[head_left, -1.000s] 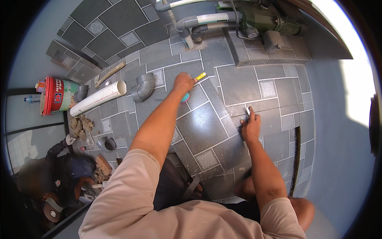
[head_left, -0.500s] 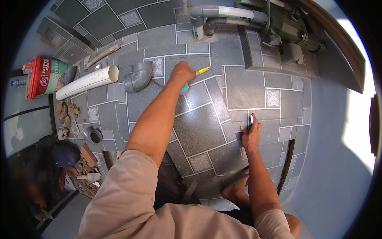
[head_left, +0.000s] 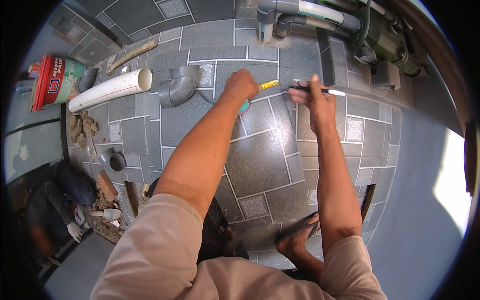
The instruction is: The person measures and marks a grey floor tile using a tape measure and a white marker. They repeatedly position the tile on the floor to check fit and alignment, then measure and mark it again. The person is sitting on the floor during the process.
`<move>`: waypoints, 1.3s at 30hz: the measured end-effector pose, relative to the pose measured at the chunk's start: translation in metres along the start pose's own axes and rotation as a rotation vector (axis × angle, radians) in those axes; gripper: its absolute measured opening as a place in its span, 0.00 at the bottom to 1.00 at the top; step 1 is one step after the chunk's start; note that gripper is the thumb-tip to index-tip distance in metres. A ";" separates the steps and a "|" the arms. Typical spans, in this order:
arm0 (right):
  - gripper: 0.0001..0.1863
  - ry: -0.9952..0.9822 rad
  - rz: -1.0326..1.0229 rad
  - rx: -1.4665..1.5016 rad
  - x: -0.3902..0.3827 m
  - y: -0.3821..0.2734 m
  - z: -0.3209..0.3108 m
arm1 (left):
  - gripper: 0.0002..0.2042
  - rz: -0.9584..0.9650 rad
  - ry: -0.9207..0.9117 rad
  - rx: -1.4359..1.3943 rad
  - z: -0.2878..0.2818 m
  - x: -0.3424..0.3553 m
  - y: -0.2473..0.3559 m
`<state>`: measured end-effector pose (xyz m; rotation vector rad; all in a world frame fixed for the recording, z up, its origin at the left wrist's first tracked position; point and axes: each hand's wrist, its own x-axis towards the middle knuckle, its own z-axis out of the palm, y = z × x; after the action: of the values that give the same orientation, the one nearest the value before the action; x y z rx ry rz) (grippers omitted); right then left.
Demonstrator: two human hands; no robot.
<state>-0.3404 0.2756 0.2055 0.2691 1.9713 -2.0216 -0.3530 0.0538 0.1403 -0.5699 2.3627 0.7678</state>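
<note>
My left hand (head_left: 241, 84) is closed on a tape measure, whose yellow blade (head_left: 270, 84) sticks out a short way to the right. Part of its teal case (head_left: 244, 107) shows under the hand. A black marker with a white end (head_left: 336, 92) is held in my right hand (head_left: 322, 107), just right of the blade's end, its dark tip pointing left. Beneath both hands lies a large grey patterned tile (head_left: 260, 160), set askew over the tiled floor. A grey pipe elbow (head_left: 177, 89) rests just left of my left hand.
A white pipe (head_left: 112, 90), a wooden-handled hammer (head_left: 132, 55) and a red-green bucket (head_left: 57, 82) stand or lie at left. Rubble (head_left: 82, 129) and a grey fitting (head_left: 114, 160) are nearby. A co-worker's gloved hand (head_left: 74, 231) shows lower left. Pipes (head_left: 315, 15) and a green pump (head_left: 387, 47) sit far right.
My right hand has moved up and away from the tile's right edge to beside the tape blade, carrying the marker. The left hand keeps hold of the tape measure; the whole view has shifted slightly.
</note>
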 end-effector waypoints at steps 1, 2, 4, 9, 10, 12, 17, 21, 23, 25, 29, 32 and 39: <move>0.17 -0.031 -0.052 0.038 0.014 0.005 0.005 | 0.26 -0.007 -0.002 0.010 0.000 0.000 0.005; 0.15 -0.069 -0.069 0.011 0.024 0.009 0.009 | 0.26 -0.020 -0.004 0.021 0.000 -0.001 0.007; 0.12 -0.148 -0.100 -0.040 0.037 0.014 0.018 | 0.26 -0.030 -0.001 0.003 0.000 -0.004 0.006; 0.06 -0.213 -0.125 -0.325 0.061 0.031 0.027 | 0.25 -0.026 -0.004 -0.010 -0.002 -0.006 0.005; 0.07 -0.233 -0.150 -0.361 0.062 0.030 0.029 | 0.25 -0.025 0.000 -0.007 -0.002 -0.007 0.003; 0.07 -0.273 -0.201 -0.433 0.064 0.027 0.035 | 0.25 -0.025 0.003 -0.005 -0.002 -0.007 0.000; 0.09 -0.334 -0.175 -0.573 0.083 0.032 0.042 | 0.26 -0.021 0.027 -0.021 0.001 -0.007 0.001; 0.10 -0.343 -0.187 -0.736 0.089 0.033 0.048 | 0.27 0.001 0.021 0.002 0.000 -0.009 -0.001; 0.09 -0.360 -0.211 -0.758 0.092 0.035 0.047 | 0.27 0.011 0.031 -0.005 0.002 -0.009 -0.002; 0.08 -0.375 -0.215 -0.775 0.093 0.035 0.047 | 0.27 0.002 0.030 -0.018 0.002 -0.009 -0.002; 0.08 -0.382 -0.189 -0.826 0.092 0.030 0.048 | 0.26 -0.001 0.023 -0.024 0.002 -0.008 -0.001; 0.09 -0.389 -0.191 -0.847 0.090 0.028 0.051 | 0.23 0.037 0.119 0.017 0.009 -0.005 -0.008; 0.09 -0.389 -0.199 -0.879 0.089 0.030 0.051 | 0.23 0.037 0.090 0.012 0.008 -0.004 -0.007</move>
<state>-0.4101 0.2169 0.1493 -0.4904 2.4250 -0.9978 -0.3428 0.0543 0.1352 -0.5675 2.4651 0.7586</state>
